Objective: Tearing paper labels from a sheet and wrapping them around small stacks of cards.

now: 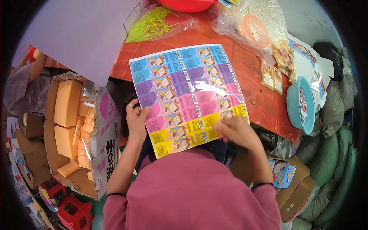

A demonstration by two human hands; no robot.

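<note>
A glossy sheet of printed labels (188,94), banded blue, purple, pink and yellow, lies tilted over the front edge of the red table, its lower part near my body. My left hand (136,119) grips its left edge, thumb on top and the other fingers partly hidden underneath. Over the yellow band at the lower right is my right hand (234,131), its fingers curled together close to the sheet's surface. Whatever those fingertips may hold is too small to make out.
On the red table (268,109) are a bag of yellow-green strips (151,25), a pink basket (255,30) with white pieces, small packs (272,76) and a blue basin (301,105). A carton of orange plastic parts (67,103) stands left. Another person's arm (36,69) shows far left.
</note>
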